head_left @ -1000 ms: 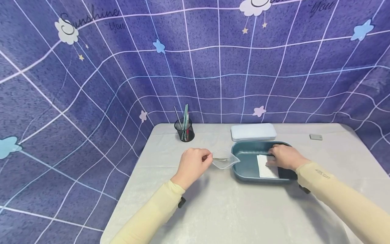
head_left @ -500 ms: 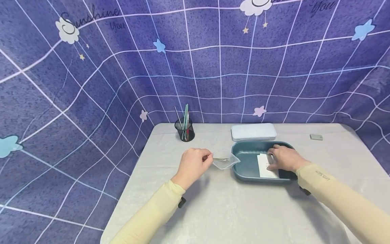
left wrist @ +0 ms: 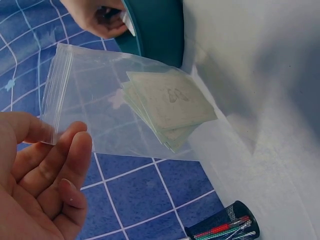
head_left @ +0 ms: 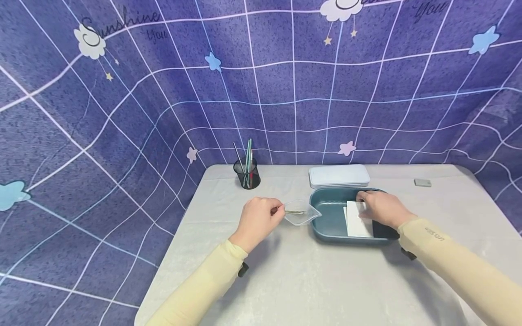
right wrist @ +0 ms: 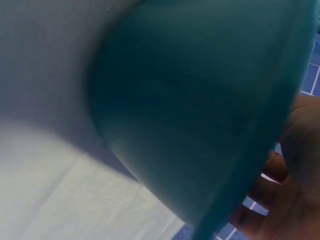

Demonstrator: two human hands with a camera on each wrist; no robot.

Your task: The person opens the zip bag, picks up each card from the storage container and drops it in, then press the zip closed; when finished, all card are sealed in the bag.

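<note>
Clear zip bag (left wrist: 115,100) holds stacked pale square cards (left wrist: 170,107).

My left hand (head_left: 258,220) holds the bag (left wrist: 125,107) of cards (left wrist: 170,107) just left of the tray (head_left: 331,217), where my right hand (head_left: 381,209) rests on the paper (head_left: 355,222) inside, with the lidded box (head_left: 339,176) directly behind the tray and the pen cup (head_left: 246,173) behind my left hand.
</note>
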